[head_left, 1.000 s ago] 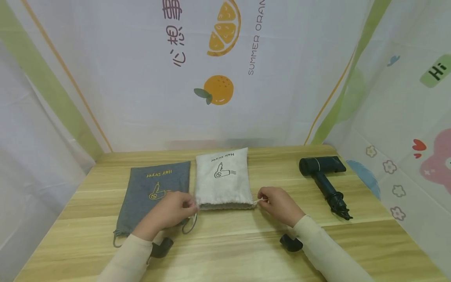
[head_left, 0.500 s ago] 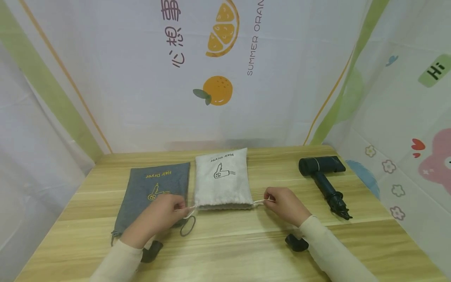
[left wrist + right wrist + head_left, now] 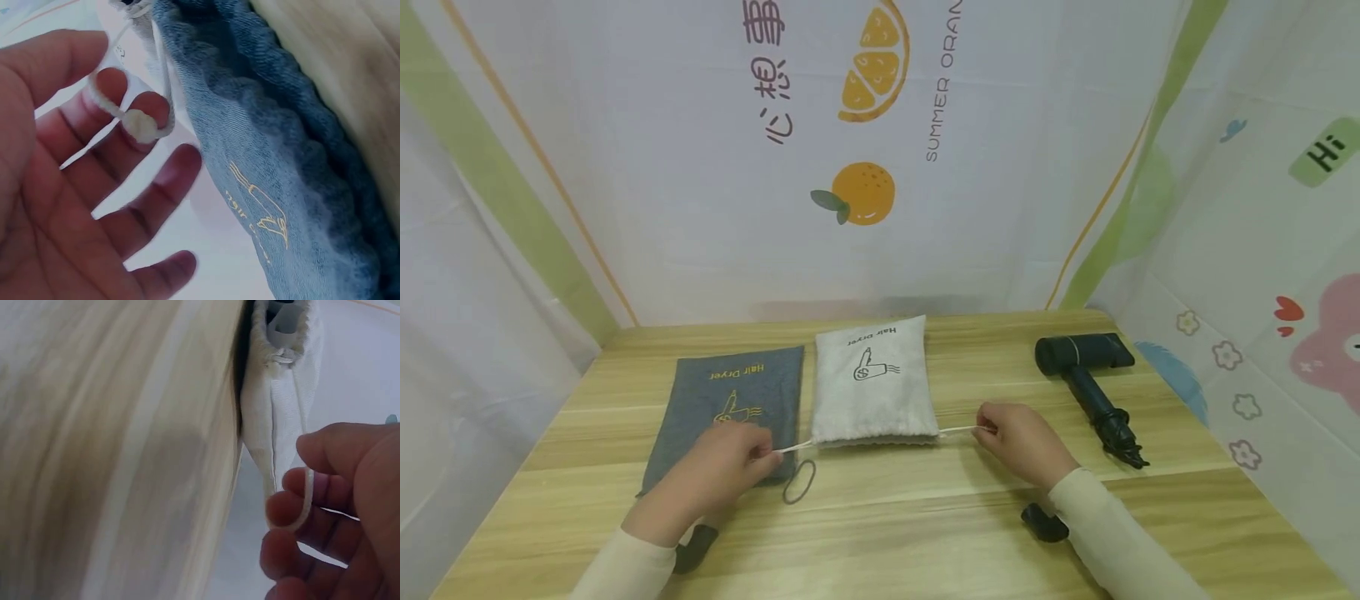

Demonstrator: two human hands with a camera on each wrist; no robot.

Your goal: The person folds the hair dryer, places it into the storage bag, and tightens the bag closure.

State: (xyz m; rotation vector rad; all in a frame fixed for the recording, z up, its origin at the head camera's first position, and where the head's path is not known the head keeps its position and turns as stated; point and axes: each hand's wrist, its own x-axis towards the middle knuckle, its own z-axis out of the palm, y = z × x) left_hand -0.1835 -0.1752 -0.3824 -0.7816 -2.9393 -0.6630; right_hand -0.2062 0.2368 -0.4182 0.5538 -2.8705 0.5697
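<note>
A light grey drawstring bag (image 3: 874, 400) printed "Hair Dryer" lies in the middle of the table, its gathered mouth facing me and slightly agape. My left hand (image 3: 718, 467) pinches the white drawstring (image 3: 793, 447) at the mouth's left corner; the left wrist view shows a knot (image 3: 140, 126) in its loop beside the fingers. At the opposite corner, my right hand (image 3: 1024, 442) grips the other white cord loop (image 3: 309, 494) between thumb and curled fingers. Both cords run straight out sideways. Something grey shows inside the mouth in the right wrist view.
A dark blue-grey bag (image 3: 700, 408) with yellow print lies partly under my left forearm, its cord loop (image 3: 800, 482) on the wood. A black hair dryer (image 3: 1086, 354) with its cable wrapped at the handle lies at the right. White printed curtains (image 3: 1000, 208) stand behind the table (image 3: 887, 533).
My left hand has moved left and toward me, my right hand to the right. Longer stretches of white cord now show on both sides, while the light grey bag stays in place.
</note>
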